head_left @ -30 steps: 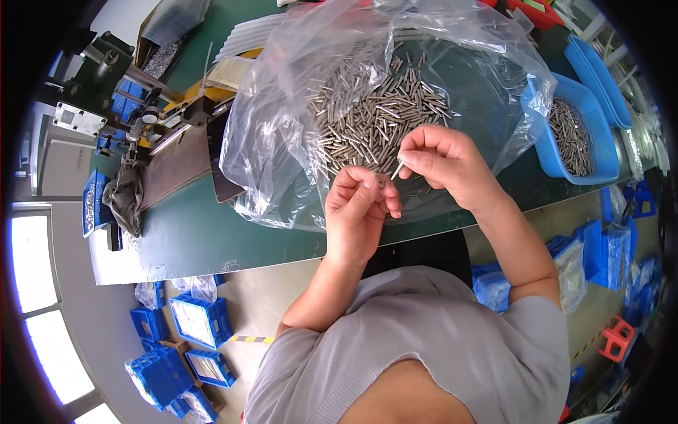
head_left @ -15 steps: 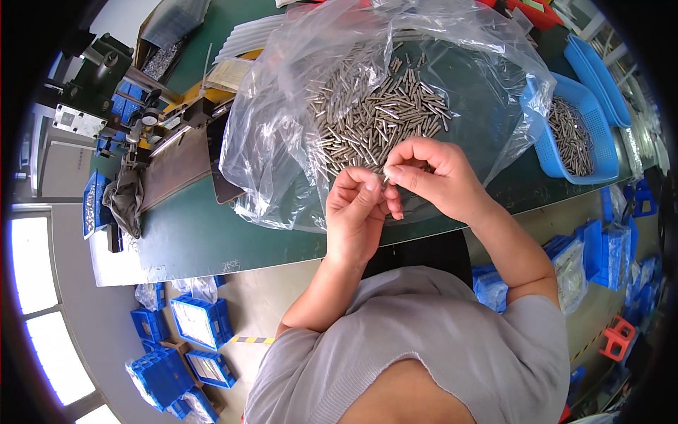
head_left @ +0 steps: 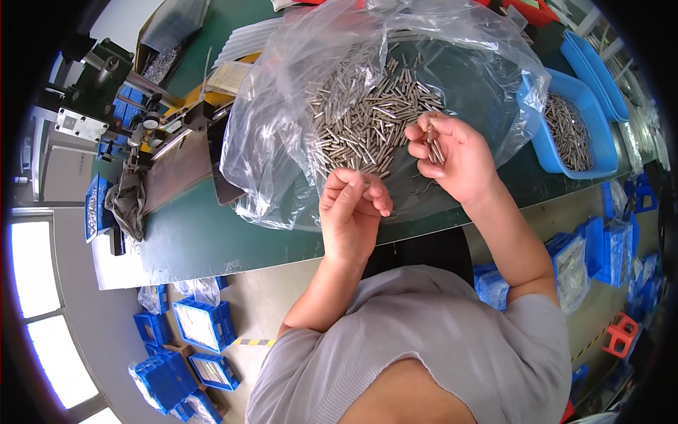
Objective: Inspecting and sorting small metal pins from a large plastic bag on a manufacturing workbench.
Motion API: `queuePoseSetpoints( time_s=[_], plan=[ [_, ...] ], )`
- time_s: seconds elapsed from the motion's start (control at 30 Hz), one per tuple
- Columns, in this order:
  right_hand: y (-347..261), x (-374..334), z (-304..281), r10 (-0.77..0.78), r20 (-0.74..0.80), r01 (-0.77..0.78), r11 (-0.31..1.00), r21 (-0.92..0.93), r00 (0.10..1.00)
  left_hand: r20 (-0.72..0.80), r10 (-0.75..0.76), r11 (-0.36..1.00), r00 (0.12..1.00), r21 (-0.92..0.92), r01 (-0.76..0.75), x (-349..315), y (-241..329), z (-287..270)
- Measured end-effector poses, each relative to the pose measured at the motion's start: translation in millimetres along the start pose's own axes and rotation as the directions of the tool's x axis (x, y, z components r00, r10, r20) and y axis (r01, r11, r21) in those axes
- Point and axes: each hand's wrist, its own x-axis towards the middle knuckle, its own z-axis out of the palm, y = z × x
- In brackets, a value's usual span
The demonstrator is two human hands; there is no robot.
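Note:
Many small metal pins (head_left: 374,116) lie heaped on a clear plastic bag (head_left: 261,134) spread over the green table (head_left: 205,244). At the heap's right edge my right hand (head_left: 459,155) is turned partly palm up, fingers curled round a few metal pins (head_left: 433,145). Lower and to the left, my left hand (head_left: 349,212) pinches thumb to forefinger at the near edge of the heap. Something small and shiny shows at its fingertips, too small to name.
A blue basket (head_left: 590,134) of similar pins stands at the right, with empty-looking blue trays (head_left: 597,74) behind it. Machine equipment (head_left: 106,78) occupies the left end. Blue crates (head_left: 201,321) stand on the floor, and a red stool (head_left: 621,335) at lower right.
My hands were together at the fingertips and have parted. The right hand moved up and right and turned, showing the pins in its fingers. The left shifted slightly left.

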Motion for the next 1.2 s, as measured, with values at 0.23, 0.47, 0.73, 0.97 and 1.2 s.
queuePoseSetpoints(
  time_s=[0.23,0.47,0.73,0.97,1.2],
  plan=[
    [1,-2,10,0.013,-0.062,-0.057,0.595,-0.802,0.998,-0.017,0.018,0.997,1.000,-0.071,-0.019,-1,4,1],
    [18,-3,6,-0.127,0.375,0.335,-0.253,-0.908,0.918,0.009,0.011,0.998,1.000,-0.058,-0.011,0,4,1],
    [-1,-11,15,-0.181,0.200,0.243,0.259,-0.935,0.963,0.025,-0.019,0.999,0.999,0.036,0.019,-1,2,1],
    [-3,-19,25,-0.203,0.304,0.357,0.324,-0.876,0.931,0.026,-0.028,0.994,0.999,0.107,0.025,-2,0,3],
    [-3,-19,28,-0.223,0.312,0.368,0.286,-0.885,0.923,0.059,-0.028,0.991,0.998,0.130,0.020,-2,-1,0]
  ],
)
